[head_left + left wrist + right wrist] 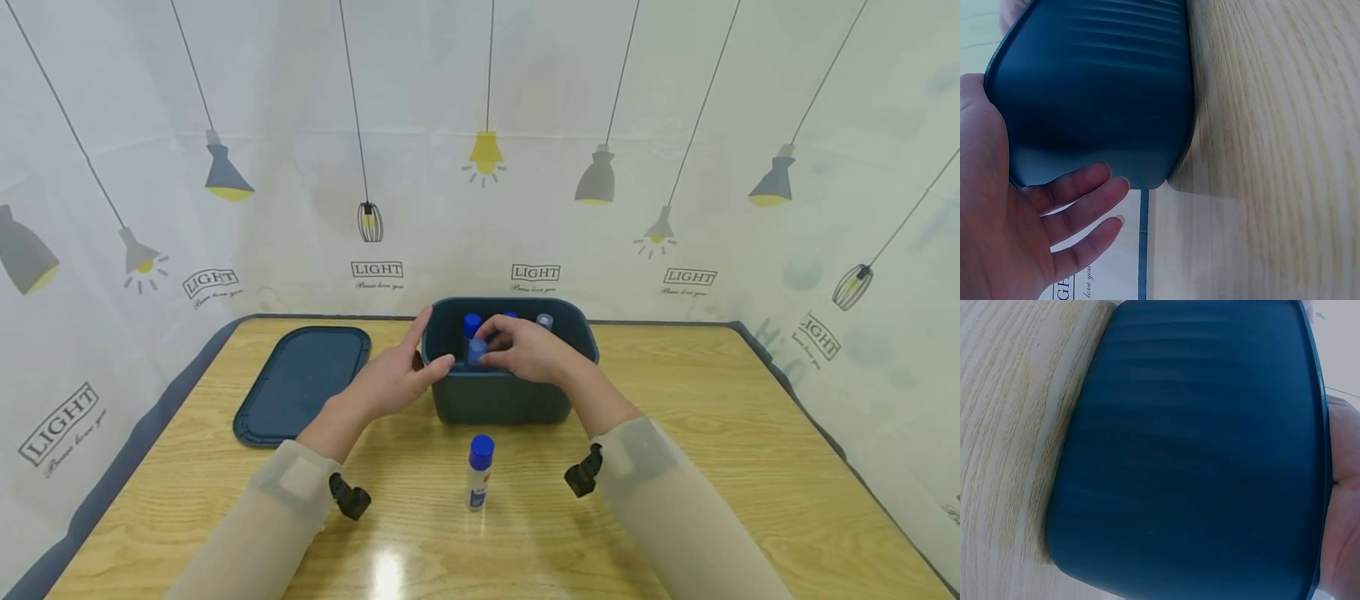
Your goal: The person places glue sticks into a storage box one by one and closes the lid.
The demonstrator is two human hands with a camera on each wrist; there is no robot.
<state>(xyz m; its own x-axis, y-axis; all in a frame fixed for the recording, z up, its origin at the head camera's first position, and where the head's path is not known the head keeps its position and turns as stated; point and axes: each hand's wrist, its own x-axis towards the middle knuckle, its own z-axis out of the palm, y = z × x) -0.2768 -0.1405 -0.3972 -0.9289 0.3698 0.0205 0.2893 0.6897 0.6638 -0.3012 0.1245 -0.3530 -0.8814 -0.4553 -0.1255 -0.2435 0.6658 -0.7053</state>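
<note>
A dark teal storage bin (502, 400) stands near the back of the table. My right hand (536, 350) reaches over its front rim and pinches a small bottle with a pale blue cap (477, 352) inside it. The right wrist view shows only part of that hand (1342, 500) behind the bin wall; the bottle is hidden there. At the bin's left end is my left hand (390, 379), thumb at the front rim, fingers loosely extended along the outside in the left wrist view. More capped bottles (472, 323) stand inside, their lower parts hidden.
A white bottle with a blue cap (481, 473) stands upright on the wooden table (712, 450), in front of the bin. The flat dark lid (307, 379) lies to the left. Behind the table hangs a pale cloth (427, 100) printed with lamps.
</note>
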